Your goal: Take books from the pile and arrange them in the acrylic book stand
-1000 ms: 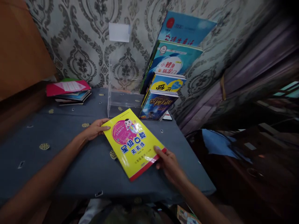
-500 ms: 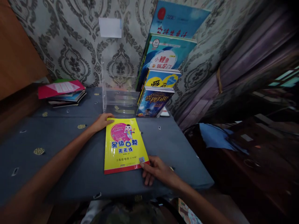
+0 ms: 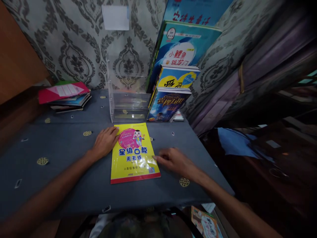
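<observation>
A yellow workbook (image 3: 133, 152) with a red bottom strip and a cartoon figure lies on the patterned table cover, just in front of a clear acrylic book rack (image 3: 111, 102). My left hand (image 3: 105, 142) rests along the book's upper left edge, palm down, its fingertips touching the cover near the corner. On the other side, my right hand (image 3: 174, 162) is at the book's right edge with loosely bent, somewhat blurred fingers. One of its fingertips reaches the edge of the cover. Neither hand appears to grip the book.
Several upright books (image 3: 170, 104) fill the rack's right side. A stack of books (image 3: 66, 97) with a pink one on top lies at the back left. Beyond the table's right edge is a dark cabinet with a blue cloth (image 3: 237, 142). More books (image 3: 205, 221) show below the front edge.
My right hand has let go of the workbook's lower right corner and moved up along its edge. My left hand has slid down beside the upper left edge. The view has shifted slightly.
</observation>
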The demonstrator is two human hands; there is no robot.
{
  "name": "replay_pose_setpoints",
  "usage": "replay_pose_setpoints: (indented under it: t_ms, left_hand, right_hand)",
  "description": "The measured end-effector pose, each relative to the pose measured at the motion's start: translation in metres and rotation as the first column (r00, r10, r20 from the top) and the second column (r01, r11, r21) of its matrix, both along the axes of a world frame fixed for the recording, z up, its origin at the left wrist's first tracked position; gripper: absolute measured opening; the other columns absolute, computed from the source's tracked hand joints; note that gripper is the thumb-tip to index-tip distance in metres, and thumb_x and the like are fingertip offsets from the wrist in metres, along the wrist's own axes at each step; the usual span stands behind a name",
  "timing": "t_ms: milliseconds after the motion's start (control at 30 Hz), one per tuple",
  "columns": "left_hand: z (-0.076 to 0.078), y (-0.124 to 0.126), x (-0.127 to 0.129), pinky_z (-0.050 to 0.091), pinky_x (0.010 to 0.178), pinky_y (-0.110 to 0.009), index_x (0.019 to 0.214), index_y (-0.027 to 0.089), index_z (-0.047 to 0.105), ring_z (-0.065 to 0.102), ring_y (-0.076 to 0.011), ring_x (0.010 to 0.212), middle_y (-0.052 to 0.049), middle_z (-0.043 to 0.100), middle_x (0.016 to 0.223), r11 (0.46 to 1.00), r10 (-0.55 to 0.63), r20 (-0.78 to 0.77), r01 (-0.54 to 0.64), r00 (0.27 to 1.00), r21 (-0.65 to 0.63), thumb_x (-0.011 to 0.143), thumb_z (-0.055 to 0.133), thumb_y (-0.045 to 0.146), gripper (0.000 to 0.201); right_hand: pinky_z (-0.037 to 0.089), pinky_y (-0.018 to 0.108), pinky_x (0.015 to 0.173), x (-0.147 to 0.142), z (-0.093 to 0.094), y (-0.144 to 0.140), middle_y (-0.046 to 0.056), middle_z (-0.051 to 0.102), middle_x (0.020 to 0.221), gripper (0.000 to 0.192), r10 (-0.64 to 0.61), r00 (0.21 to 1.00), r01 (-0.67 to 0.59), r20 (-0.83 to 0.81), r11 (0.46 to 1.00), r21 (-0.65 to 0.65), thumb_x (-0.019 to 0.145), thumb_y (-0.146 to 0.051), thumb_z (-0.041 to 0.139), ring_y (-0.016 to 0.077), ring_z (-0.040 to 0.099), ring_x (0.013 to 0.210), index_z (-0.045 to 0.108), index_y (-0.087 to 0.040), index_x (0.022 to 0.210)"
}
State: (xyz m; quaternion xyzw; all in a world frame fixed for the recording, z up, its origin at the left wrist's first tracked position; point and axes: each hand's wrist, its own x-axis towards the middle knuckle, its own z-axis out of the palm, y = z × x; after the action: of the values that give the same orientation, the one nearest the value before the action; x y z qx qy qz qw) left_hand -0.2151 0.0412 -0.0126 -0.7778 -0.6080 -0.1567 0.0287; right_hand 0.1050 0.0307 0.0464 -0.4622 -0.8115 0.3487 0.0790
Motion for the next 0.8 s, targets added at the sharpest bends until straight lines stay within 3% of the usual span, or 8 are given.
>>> replay_pose_setpoints:
  t_ms: [67,133,233,300,400,567,700,800]
  left_hand:
    - [-0.004,-0.001,0.001,0.049,0.094,-0.044,0.120,0.018,0.065,0.062,-0.0299,0.115,-0.015,0.066,0.128,1.000,0.003,0.006,-0.003,1.000,0.005,0.100,0.045,0.031,0.031]
    - [-0.006,-0.001,0.000,0.050,0.094,-0.045,0.121,0.016,0.065,0.063,-0.0311,0.116,-0.016,0.067,0.128,1.000,-0.007,0.000,0.007,1.000,0.016,0.100,0.045,0.030,0.032]
    - [-0.007,0.000,-0.002,0.052,0.095,-0.046,0.121,0.017,0.064,0.063,-0.0310,0.118,-0.016,0.067,0.128,0.999,-0.036,0.011,0.036,0.999,0.041,0.098,0.045,0.025,0.031]
    - [-0.008,-0.001,-0.005,0.053,0.095,-0.046,0.121,0.018,0.063,0.064,-0.0308,0.116,-0.016,0.069,0.125,0.997,-0.064,0.036,0.063,0.997,0.037,0.094,0.047,0.021,0.031]
    - [-0.007,-0.001,-0.010,0.054,0.095,-0.048,0.120,0.017,0.064,0.065,-0.0315,0.112,-0.016,0.070,0.121,0.997,-0.075,0.090,0.073,0.993,0.022,0.091,0.049,0.019,0.033]
    - [-0.005,0.001,-0.011,0.052,0.100,-0.049,0.123,0.018,0.066,0.064,-0.0305,0.119,-0.014,0.069,0.128,0.998,-0.057,0.098,0.056,0.993,0.015,0.093,0.043,0.019,0.037]
    - [-0.005,0.002,-0.011,0.051,0.102,-0.048,0.124,0.016,0.068,0.062,-0.0296,0.125,-0.013,0.070,0.130,0.997,-0.069,0.044,0.068,0.997,0.031,0.094,0.044,0.021,0.038]
    - [-0.006,0.002,-0.011,0.051,0.101,-0.047,0.121,0.016,0.070,0.063,-0.0290,0.125,-0.014,0.071,0.127,0.997,-0.067,0.035,0.066,0.997,0.046,0.096,0.042,0.024,0.038]
  right_hand:
    - [0.040,0.026,0.056,-0.021,0.000,0.008,0.003,0.069,0.064,0.040,0.026,0.999,-0.023,-0.018,0.985,0.171,0.099,-0.042,0.050,0.0155,0.062,0.057,0.068,-0.018,0.071]
    - [0.050,0.031,0.073,-0.051,-0.005,0.017,0.007,0.077,0.095,0.030,0.102,0.991,-0.076,-0.084,0.959,0.272,0.102,-0.035,0.045,0.0210,0.071,0.082,0.071,-0.019,0.102]
    - [0.048,0.043,0.102,-0.102,-0.015,0.032,0.012,0.065,0.138,0.038,0.253,0.959,-0.196,-0.126,0.916,0.349,0.104,-0.036,0.042,0.0257,0.061,0.124,0.056,-0.020,0.135]
    - [0.044,0.042,0.109,-0.134,-0.022,0.043,0.014,0.059,0.144,0.041,0.331,0.935,-0.262,-0.127,0.887,0.379,0.105,-0.036,0.043,0.0247,0.054,0.132,0.049,-0.016,0.140]
    - [0.046,0.040,0.105,-0.165,-0.030,0.058,0.017,0.064,0.131,0.039,0.384,0.916,-0.313,-0.115,0.865,0.393,0.105,-0.039,0.043,0.0256,0.059,0.121,0.053,-0.010,0.131]
    - [0.042,0.043,0.109,-0.170,-0.044,0.075,0.014,0.065,0.129,0.039,0.395,0.915,-0.333,-0.083,0.855,0.398,0.107,-0.044,0.038,0.0251,0.060,0.122,0.055,-0.014,0.126]
    - [0.030,0.048,0.122,-0.150,-0.059,0.082,0.017,0.051,0.151,0.052,0.344,0.938,-0.299,-0.039,0.863,0.406,0.105,-0.050,0.040,0.0275,0.043,0.145,0.051,-0.014,0.140]
    - [0.026,0.049,0.125,-0.131,-0.066,0.088,0.016,0.044,0.158,0.056,0.319,0.948,-0.288,-0.010,0.868,0.405,0.104,-0.051,0.039,0.0267,0.036,0.150,0.047,-0.016,0.147]
